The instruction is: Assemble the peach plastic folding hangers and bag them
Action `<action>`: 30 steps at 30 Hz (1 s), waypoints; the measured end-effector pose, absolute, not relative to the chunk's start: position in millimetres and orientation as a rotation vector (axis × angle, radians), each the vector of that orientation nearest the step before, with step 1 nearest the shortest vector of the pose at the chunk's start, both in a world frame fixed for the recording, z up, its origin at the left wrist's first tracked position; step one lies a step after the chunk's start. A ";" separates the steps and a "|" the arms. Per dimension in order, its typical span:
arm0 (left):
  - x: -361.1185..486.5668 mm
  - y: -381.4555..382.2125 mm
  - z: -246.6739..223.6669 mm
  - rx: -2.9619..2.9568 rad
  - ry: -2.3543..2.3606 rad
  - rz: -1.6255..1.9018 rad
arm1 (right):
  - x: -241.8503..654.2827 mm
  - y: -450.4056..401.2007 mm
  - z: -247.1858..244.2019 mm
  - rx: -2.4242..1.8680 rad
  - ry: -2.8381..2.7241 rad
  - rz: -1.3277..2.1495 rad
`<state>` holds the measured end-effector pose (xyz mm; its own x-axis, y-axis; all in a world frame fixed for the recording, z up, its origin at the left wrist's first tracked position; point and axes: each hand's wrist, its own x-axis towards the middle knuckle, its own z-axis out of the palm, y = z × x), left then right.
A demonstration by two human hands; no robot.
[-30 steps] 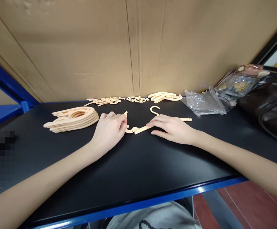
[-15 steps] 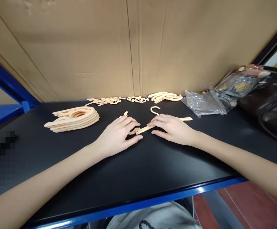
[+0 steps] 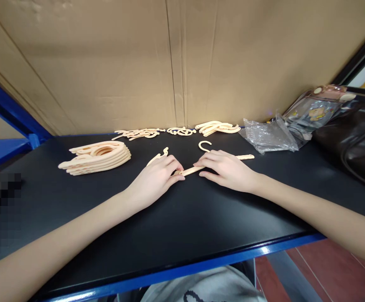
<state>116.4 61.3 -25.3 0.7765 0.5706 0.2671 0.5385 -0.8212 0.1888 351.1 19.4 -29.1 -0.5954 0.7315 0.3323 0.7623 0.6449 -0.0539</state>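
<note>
Left hand (image 3: 157, 180) pinched one end of a flat cream plastic-looking hanger bar (image 3: 192, 170) on the black tabletop (image 3: 182, 222); right hand (image 3: 228, 172) had close-set fingers over it, grip unclear. Bracing it flat probably helped. Loose curvy cream pieces (image 3: 218, 127) sat behind.

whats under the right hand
Cream hanger parts: a curved hook shows past the right hand's far side, a strip emerges left, a flat end right. The hand covers the middle, so how they join cannot be seen.
</note>
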 end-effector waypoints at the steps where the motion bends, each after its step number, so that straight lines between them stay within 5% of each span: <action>1: 116.9 60.5 -25.1 2.871 0.900 0.481 | 350.9 19.7 -29.2 -1.196 -2.542 -0.137; 30: 115.3 58.2 -19.3 2.861 0.948 0.567 | 348.9 21.7 -31.6 -1.238 -2.525 -0.147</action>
